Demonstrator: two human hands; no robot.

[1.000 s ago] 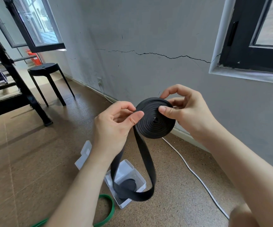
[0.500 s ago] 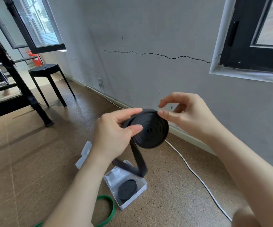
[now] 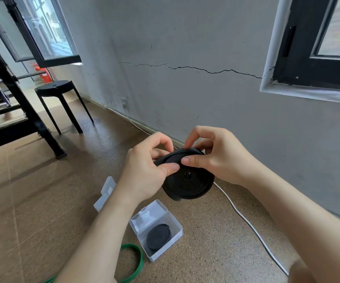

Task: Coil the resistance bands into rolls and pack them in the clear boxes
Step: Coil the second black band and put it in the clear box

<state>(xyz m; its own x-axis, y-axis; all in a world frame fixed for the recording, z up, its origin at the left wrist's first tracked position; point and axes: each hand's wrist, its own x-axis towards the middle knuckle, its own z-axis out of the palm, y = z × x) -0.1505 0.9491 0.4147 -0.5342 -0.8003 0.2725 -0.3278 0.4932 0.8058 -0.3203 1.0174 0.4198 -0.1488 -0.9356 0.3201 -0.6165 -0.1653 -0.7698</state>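
Since half a second ago, the loose tail that was hanging below the roll is now lying wound onto it, and both hands are sitting lower in view. At centre, the black band coil [image 3: 191, 184] is being held in the air above the floor, its flat face turned toward the camera and showing concentric wraps around a small central hole. The left hand [image 3: 144, 170] is pinching the outermost wrap at the coil's 10 o'clock edge between thumb and curled forefinger. The right hand [image 3: 220, 160] is pinching the coil at 12 o'clock, thumb lying on the near face beside the left thumb and fingers curling over the rim behind. At 6 o'clock from the coil, a clear box [image 3: 166, 251] is standing open on the floor, holding a finished roll [image 3: 158, 236] lying flat. A second clear box [image 3: 106, 193] is lying at 8 o'clock, partly hidden by the left forearm. A green band [image 3: 142, 262] is resting at 7 o'clock, just beside the open box. A white cable [image 3: 246, 220] is running along the floor at 4 o'clock. A black stool [image 3: 56, 87] is standing at 10 o'clock.
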